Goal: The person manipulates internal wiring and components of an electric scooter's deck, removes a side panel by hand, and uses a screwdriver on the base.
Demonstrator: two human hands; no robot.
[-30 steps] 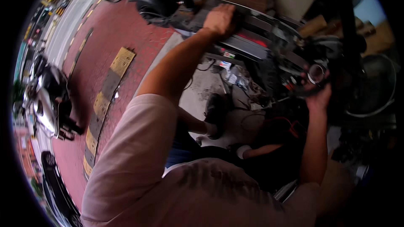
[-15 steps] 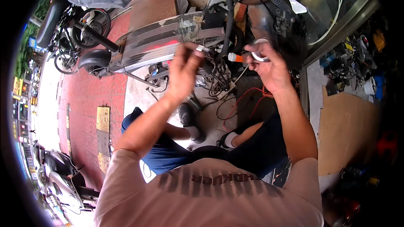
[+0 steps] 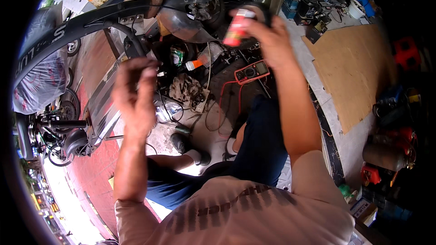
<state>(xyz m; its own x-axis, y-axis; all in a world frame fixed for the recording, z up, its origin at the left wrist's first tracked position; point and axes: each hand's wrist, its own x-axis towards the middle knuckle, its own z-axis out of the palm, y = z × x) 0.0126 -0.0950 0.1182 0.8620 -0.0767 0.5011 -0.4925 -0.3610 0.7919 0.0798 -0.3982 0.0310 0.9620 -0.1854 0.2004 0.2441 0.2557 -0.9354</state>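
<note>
My right hand [image 3: 271,41] is closed around a blurred red-and-white cylinder [image 3: 239,28], held up left of the near-left edge of the cardboard sheet [image 3: 354,70] as I see it. My left hand [image 3: 136,93] is half curled, thumb near fingers, by the right edge of the ribbed scooter deck [image 3: 103,108]; can't tell if it's gripping anything, too blurred. Red multimeter [image 3: 252,72] lies between the hands, orange-and-white bottle [image 3: 194,65] left of it.

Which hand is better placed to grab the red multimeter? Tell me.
Probably the right hand: it appears nearer the red multimeter, though holding a blurred red item; the left hand is farther off.
</note>
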